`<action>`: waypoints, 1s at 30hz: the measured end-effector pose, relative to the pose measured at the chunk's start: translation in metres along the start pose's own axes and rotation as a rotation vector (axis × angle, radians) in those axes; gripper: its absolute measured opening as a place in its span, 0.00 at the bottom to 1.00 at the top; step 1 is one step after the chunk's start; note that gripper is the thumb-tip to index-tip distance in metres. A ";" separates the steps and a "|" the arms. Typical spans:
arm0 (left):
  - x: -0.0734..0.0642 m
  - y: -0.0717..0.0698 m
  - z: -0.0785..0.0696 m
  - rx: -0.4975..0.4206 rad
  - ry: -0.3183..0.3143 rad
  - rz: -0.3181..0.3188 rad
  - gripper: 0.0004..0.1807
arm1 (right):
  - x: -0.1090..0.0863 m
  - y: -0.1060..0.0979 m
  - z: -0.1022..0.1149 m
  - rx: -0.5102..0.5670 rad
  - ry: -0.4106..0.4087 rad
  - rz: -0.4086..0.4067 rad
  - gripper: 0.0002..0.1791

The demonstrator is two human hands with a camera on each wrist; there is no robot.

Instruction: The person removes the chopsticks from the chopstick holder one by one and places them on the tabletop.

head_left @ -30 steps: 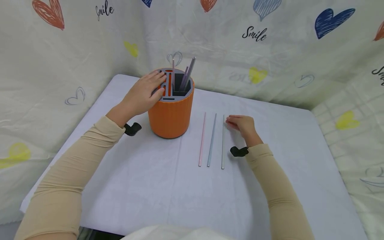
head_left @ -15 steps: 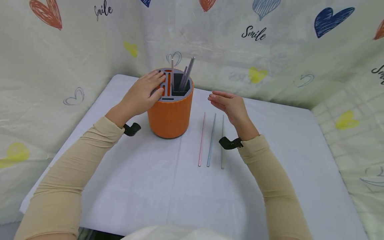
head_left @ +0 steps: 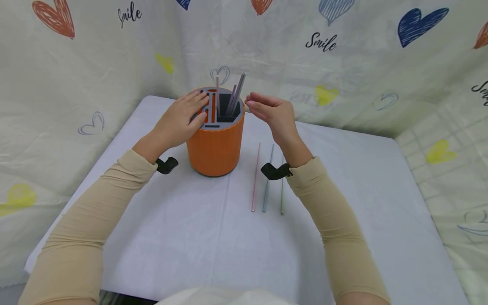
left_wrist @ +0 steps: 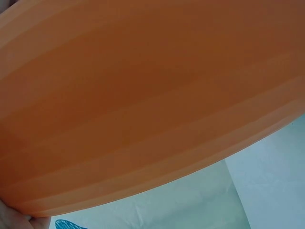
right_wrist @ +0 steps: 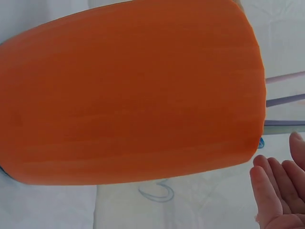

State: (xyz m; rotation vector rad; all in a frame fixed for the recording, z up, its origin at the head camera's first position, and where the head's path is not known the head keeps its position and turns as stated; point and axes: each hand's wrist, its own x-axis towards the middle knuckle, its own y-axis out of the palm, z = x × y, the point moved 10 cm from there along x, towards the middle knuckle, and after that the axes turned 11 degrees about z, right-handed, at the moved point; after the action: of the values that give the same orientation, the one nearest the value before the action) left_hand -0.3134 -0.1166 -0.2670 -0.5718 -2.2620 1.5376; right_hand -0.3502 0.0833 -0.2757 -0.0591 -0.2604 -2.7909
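Observation:
An orange round holder [head_left: 215, 152] with a grey slotted top stands at the back of the table. My left hand [head_left: 181, 116] rests on the left of that top, fingers spread over the slots. Several thin sticks [head_left: 236, 93] lean in its dark compartment. Just right of the rim, my right hand [head_left: 275, 114] hovers with extended fingers and nothing held; its fingers [right_wrist: 267, 191] are apart from the holder in the right wrist view. A pink stick [head_left: 256, 178], a blue stick [head_left: 265, 197] and a green stick [head_left: 282, 199] lie side by side below it, the latter two partly covered.
White cloth covers the table [head_left: 183, 237]. Behind it hangs a curtain [head_left: 354, 80] printed with hearts and words. Black wrist cameras, such as the right one [head_left: 275, 171], sit at both cuffs.
From beside the green stick, my right hand has risen and moved left to the holder's rim, its fingers extending. My left hand stays on the holder, and the three sticks have not moved.

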 end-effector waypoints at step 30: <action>-0.001 -0.001 0.002 0.001 -0.008 0.012 0.29 | 0.012 0.021 0.033 -0.110 -0.232 -0.125 0.14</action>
State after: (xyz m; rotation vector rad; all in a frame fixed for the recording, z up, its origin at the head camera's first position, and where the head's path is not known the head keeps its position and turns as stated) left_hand -0.3138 -0.1183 -0.2671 -0.5804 -2.2676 1.5493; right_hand -0.3540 0.0664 -0.2386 -0.4079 -0.1703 -2.9212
